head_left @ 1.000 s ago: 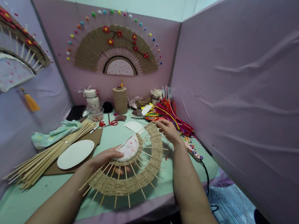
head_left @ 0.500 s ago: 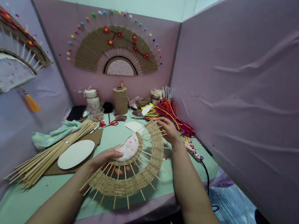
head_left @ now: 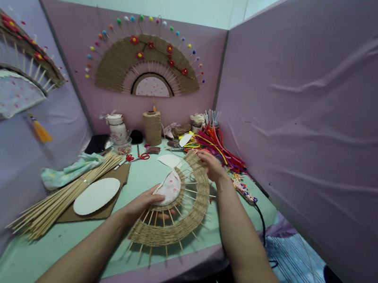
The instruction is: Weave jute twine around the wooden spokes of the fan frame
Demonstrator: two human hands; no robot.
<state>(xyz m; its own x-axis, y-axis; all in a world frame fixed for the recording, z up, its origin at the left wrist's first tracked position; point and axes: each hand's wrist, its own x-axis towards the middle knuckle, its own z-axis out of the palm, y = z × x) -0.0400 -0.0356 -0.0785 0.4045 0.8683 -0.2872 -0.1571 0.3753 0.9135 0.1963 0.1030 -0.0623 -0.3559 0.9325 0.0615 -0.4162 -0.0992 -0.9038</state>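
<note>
- Fan (head_left: 181, 193) of sticks and woven cord is held tilted over the front part of the counter (head_left: 38, 256); whether its lower tips touch the cloth, I cannot tell.
- Left hand (head_left: 145, 204) holds the inner part, thumb on the dotted half-round patch (head_left: 170, 187), the other fingers underneath. Too hard a press there could probably crease the patch or work its edge loose.
- Right hand (head_left: 211, 164) is at the upper end of the woven band (head_left: 156, 236), fingers (head_left: 204, 156) drawn in narrow on it; whether they pinch a stick, a strand or the weave itself is too small to tell. A sharp tug might loosen the last rows or slide a stick out of line.
- Bare stick ends (head_left: 150, 256) jut past the band on the near side. If the fan dips or swings, they could catch on the cloth and bend or snap.
- Patterned tool (head_left: 245, 192) lies just beyond the right forearm, its black cable (head_left: 262, 220) trailing over the edge; an elbow swung outward might drag it.
- Red-handled scissors (head_left: 144, 156) lie well apart from both hands, so they seem a lesser worry.
</note>
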